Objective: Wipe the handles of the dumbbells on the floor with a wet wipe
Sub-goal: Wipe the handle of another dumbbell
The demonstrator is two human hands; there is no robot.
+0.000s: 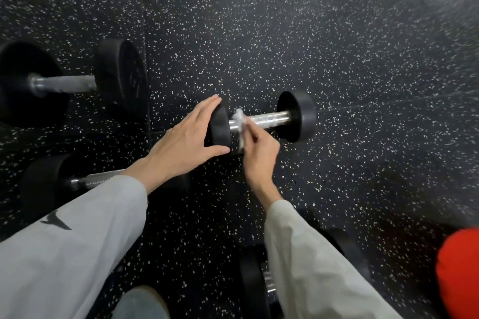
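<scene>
A small black dumbbell (296, 116) with a chrome handle lies on the speckled floor at the centre. My left hand (186, 142) grips its left weight head, fingers over the top and thumb underneath. My right hand (255, 149) pinches a crumpled white wet wipe (239, 122) and holds it against the left end of the handle. The right part of the handle is bare and shiny.
A large dumbbell (116, 77) lies at the far left, another (51, 181) sits partly under my left sleeve, and a third (254, 282) lies below my right arm. A red object (458, 272) is at the bottom right. Black speckled rubber floor (337, 33) stretches beyond.
</scene>
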